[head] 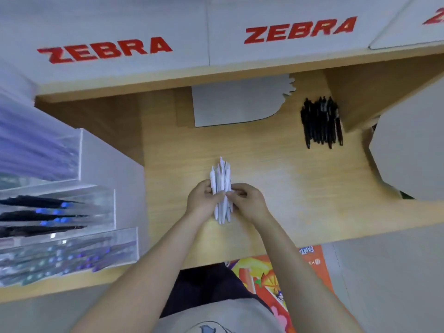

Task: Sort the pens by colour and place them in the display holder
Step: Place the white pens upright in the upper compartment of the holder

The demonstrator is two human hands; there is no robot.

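Observation:
A bundle of several white pens [222, 175] lies lengthwise at the middle of the wooden counter [300, 188]. My left hand [201, 200] grips the bundle from its left side. My right hand [247, 200] pinches it from the right, fingertips meeting over the pens. A group of several black pens [320, 122] lies side by side at the back right of the counter, apart from both hands. The clear acrylic display holder [96, 207] stands stepped at the left, with dark and blue pens in its tiers.
A white card [230, 104] lies flat at the back of the counter under the shelf marked ZEBRA [300, 30]. A large white rounded board [413, 152] juts in from the right. An orange printed box [271, 282] sits on the floor below the counter's front edge.

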